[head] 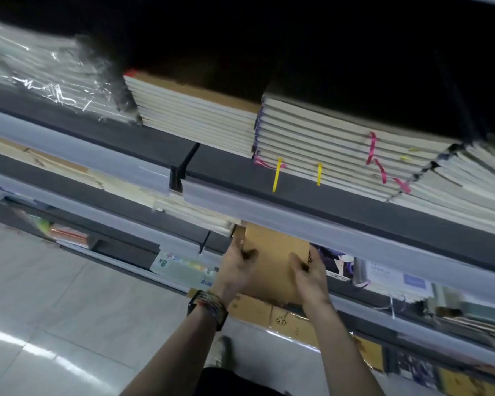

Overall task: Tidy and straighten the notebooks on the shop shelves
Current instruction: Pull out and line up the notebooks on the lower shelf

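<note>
Brown notebooks (275,252) betw. L fingers (238,244), R fingers (313,257)

The brown notebook (275,261) has a matt kraft-paper cover. The shelf board (240,170) is matt dark grey, edged by a frosted plastic strip (297,215). Glossy, crinkled plastic film wraps the notebook pack (40,72). The bookmark ribbons (372,147) are shiny cloth, the floor tiles (55,310) smooth and glossy

A black watch (194,305) and multicoloured braided bracelets (212,299) are worn at the wrist of the left hand (235,271); a pale shoe (221,352) is glimpsed below, blurred.
</note>
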Available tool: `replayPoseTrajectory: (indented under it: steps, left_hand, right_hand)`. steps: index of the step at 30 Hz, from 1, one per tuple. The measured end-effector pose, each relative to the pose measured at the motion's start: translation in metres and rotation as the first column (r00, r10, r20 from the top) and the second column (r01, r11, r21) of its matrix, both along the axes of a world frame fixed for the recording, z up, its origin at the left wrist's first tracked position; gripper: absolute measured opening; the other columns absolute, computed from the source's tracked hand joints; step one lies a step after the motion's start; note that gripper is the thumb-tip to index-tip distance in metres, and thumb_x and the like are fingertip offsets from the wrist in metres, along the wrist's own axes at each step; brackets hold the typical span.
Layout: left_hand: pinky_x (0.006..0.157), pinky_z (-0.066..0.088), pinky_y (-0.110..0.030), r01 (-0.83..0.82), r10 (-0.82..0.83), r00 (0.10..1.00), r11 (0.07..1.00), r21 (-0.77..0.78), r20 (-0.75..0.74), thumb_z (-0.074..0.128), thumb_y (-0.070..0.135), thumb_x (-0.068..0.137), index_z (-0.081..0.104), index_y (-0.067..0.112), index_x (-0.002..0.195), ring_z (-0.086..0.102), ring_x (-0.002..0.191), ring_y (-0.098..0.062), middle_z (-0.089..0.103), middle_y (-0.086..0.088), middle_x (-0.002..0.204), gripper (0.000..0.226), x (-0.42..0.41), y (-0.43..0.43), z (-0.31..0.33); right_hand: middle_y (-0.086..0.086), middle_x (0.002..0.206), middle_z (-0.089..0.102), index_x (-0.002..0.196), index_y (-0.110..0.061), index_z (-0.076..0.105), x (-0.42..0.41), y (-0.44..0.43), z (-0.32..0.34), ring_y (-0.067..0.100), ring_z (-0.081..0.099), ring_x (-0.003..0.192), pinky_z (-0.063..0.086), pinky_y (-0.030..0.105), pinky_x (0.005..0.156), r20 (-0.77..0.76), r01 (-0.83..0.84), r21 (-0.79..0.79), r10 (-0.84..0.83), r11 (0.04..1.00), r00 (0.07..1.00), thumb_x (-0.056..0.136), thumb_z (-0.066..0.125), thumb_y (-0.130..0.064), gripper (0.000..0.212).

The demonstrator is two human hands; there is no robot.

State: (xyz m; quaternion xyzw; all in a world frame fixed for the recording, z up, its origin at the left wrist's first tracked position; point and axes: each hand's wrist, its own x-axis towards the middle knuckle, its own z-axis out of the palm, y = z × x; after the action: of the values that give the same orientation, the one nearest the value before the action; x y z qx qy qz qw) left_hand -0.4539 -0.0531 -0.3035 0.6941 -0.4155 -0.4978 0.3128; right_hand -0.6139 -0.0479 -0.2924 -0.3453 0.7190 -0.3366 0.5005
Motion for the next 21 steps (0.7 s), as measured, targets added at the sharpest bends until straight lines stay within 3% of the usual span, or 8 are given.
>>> replayPoseTrajectory:
  steps: [3, 5, 8, 11, 13, 15, 18, 21]
  left_hand:
    - [0.083, 0.049, -0.030, 0.022, -0.022, 0.999, 1.000, 0.015, 0.043, 0.061, 0.014, 0.094, 0.049, 0.014, 0.130, 0.063, 0.104, -0.030, 0.065, -0.009, 0.111, 0.038, 0.005, -0.010, -0.001]
    - [0.091, 0.053, -0.040, 0.031, -0.032, 0.999, 0.999, 0.026, 0.026, 0.063, 0.017, 0.093, 0.047, 0.018, 0.133, 0.064, 0.105, -0.030, 0.066, -0.010, 0.117, 0.044, 0.010, -0.016, -0.007]
    - [0.091, 0.053, -0.042, 0.029, -0.031, 0.999, 0.999, 0.034, 0.034, 0.063, 0.014, 0.091, 0.050, 0.017, 0.122, 0.065, 0.102, -0.029, 0.067, -0.008, 0.109, 0.034, 0.017, -0.025, -0.018]
    - [0.091, 0.052, -0.044, 0.022, -0.022, 1.000, 0.999, 0.032, 0.022, 0.060, 0.005, 0.090, 0.048, 0.018, 0.107, 0.064, 0.102, -0.035, 0.065, -0.018, 0.106, 0.024, 0.021, -0.033, -0.023]
    - [0.088, 0.051, -0.042, 0.004, -0.004, 1.000, 0.999, 0.033, 0.008, 0.054, 0.000, 0.093, 0.046, 0.017, 0.104, 0.063, 0.096, -0.033, 0.063, -0.021, 0.103, 0.021, 0.022, -0.035, -0.019]
    - [0.082, 0.052, -0.038, -0.011, 0.010, 1.000, 1.000, 0.026, 0.011, 0.047, 0.002, 0.098, 0.046, 0.015, 0.106, 0.061, 0.091, -0.028, 0.061, -0.011, 0.096, 0.015, 0.021, -0.033, -0.007]
    - [0.073, 0.040, -0.026, 0.002, -0.002, 0.999, 1.000, 0.007, 0.044, 0.041, 0.004, 0.101, 0.044, 0.011, 0.106, 0.055, 0.087, -0.021, 0.056, -0.003, 0.094, 0.009, 0.018, -0.033, 0.001]
    - [0.074, 0.039, -0.025, 0.021, -0.021, 0.999, 1.000, 0.009, 0.049, 0.040, 0.003, 0.102, 0.043, 0.009, 0.110, 0.053, 0.088, -0.019, 0.055, -0.004, 0.099, 0.011, 0.017, -0.034, 0.001]
  right_hand:
    - [0.009, 0.139, 0.048, 0.147, -0.010, 0.039, 0.006, -0.013, 0.003, 0.028, 0.043, 0.136, 0.030, 0.028, 0.106, 0.003, 0.058, 0.011, -0.059, 0.998, 0.998, 0.102, 0.054, -0.026, 0.049]
    - [0.005, 0.128, 0.052, 0.141, -0.010, 0.044, 0.010, -0.019, 0.005, 0.026, 0.046, 0.130, 0.031, 0.027, 0.102, 0.018, 0.084, 0.018, -0.084, 0.996, 0.996, 0.102, 0.055, -0.025, 0.043]
    - [0.001, 0.141, 0.052, 0.144, -0.013, 0.045, 0.016, -0.029, 0.003, 0.024, 0.044, 0.136, 0.030, 0.035, 0.116, 0.055, 0.108, 0.001, -0.108, 0.994, 0.993, 0.101, 0.057, -0.023, 0.046]
    - [0.002, 0.150, 0.047, 0.148, -0.017, 0.044, 0.021, -0.035, 0.006, 0.024, 0.040, 0.141, 0.029, 0.038, 0.119, 0.101, 0.126, -0.026, -0.123, 0.992, 0.987, 0.099, 0.061, -0.023, 0.052]
    - [0.001, 0.146, 0.051, 0.144, -0.018, 0.048, 0.022, -0.035, 0.008, 0.023, 0.043, 0.139, 0.031, 0.036, 0.118, 0.128, 0.107, -0.028, -0.103, 0.994, 0.987, 0.096, 0.067, -0.024, 0.052]
    - [0.000, 0.134, 0.061, 0.135, -0.016, 0.056, 0.021, -0.032, 0.007, 0.022, 0.052, 0.131, 0.037, 0.034, 0.113, 0.165, 0.054, -0.023, -0.050, 0.998, 0.985, 0.090, 0.073, -0.018, 0.048]
    - [-0.004, 0.112, 0.070, 0.117, -0.018, 0.061, 0.018, -0.024, 0.006, 0.012, 0.065, 0.107, 0.048, 0.030, 0.103, 0.180, -0.021, -0.055, 0.031, 0.998, 0.983, 0.082, 0.079, -0.002, 0.043]
    - [0.003, 0.113, 0.070, 0.113, -0.021, 0.058, 0.018, -0.016, 0.003, 0.013, 0.067, 0.101, 0.056, 0.036, 0.096, 0.187, -0.078, -0.072, 0.090, 0.994, 0.978, 0.074, 0.082, 0.007, 0.054]
